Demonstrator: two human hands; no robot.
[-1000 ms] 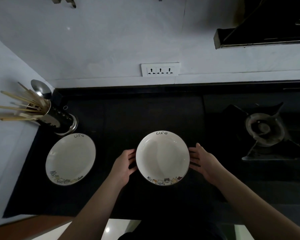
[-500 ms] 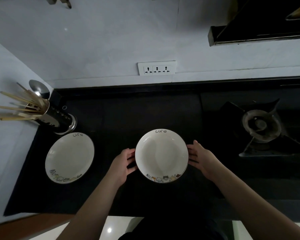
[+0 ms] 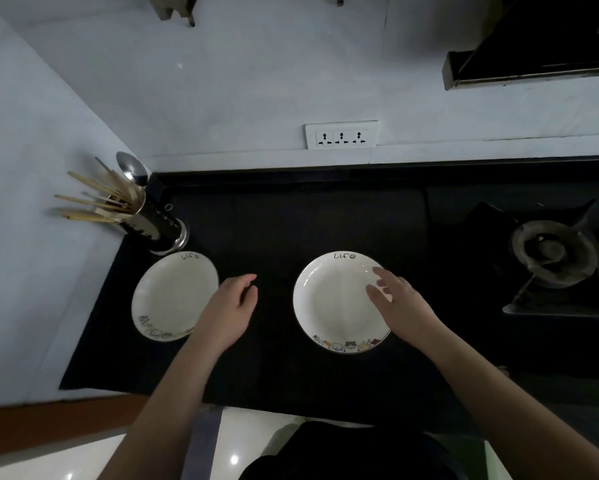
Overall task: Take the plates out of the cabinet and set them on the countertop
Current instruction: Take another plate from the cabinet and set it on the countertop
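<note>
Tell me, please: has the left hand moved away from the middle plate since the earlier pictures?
Yes. The left hand has left the rim of the middle plate and shifted left, toward the plate beside the utensil holder.

Plates: we count two [image 3: 175, 296] [image 3: 336, 303]
Hands: two [image 3: 230, 310] [image 3: 400, 304]
Utensil holders: one [image 3: 156, 225]
Burners: one [image 3: 552, 251]
Socket panels: one [image 3: 341, 135]
</note>
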